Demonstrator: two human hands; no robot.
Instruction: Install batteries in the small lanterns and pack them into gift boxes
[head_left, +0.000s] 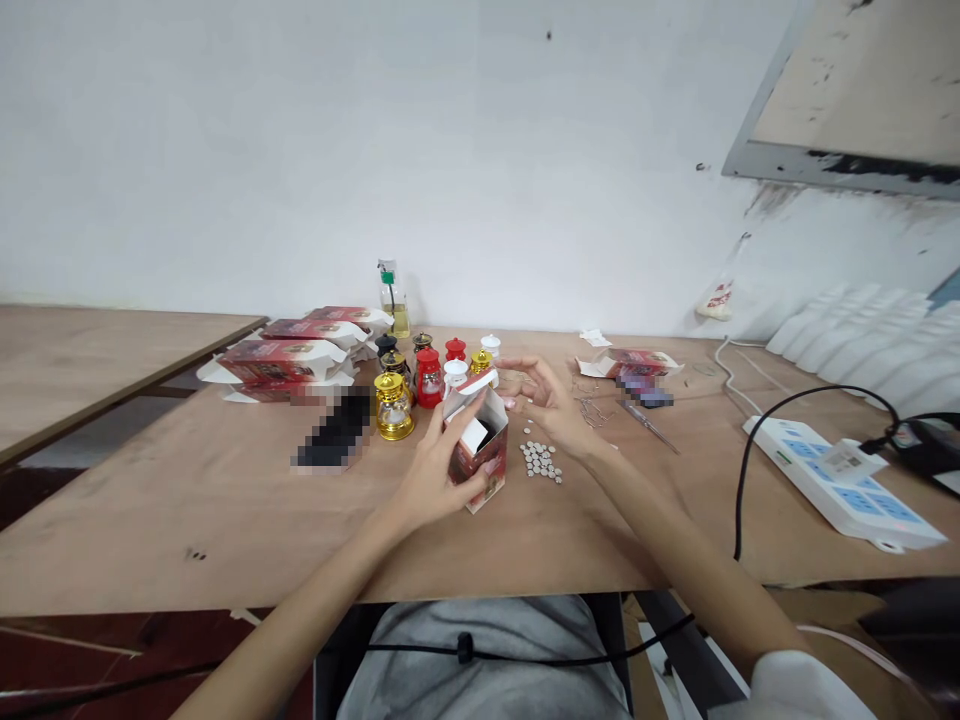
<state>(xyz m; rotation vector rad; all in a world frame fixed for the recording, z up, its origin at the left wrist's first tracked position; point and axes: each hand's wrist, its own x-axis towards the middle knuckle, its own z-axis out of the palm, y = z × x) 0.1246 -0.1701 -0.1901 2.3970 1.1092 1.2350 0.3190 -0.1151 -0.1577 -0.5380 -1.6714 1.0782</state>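
Carton (486,458), small and printed red and white, stands upright on the tabletop (187,500) between the two hands, its top open and the lid flap (480,382) tipped back. The left hand (431,482) grips the carton from its near left side, fingers curled round the wall. The right hand (546,402) hovers just beyond the open top on the right, palm turned inward and fingers loosely spread, holding nothing; whether a fingertip touches the flap cannot be told.

Just right of the carton, under the right wrist, lies a small heap of silver button cells (541,461). Behind and left of the carton stands a cluster of toy lanterns: a gold one (394,405) nearest, a red one (429,378) beside it. Farther left lie stacked flat cartons (285,362), with a small bottle (394,300) by the wall. A screwdriver (649,426) lies to the right, and a white power strip (840,482) well apart near the edge.
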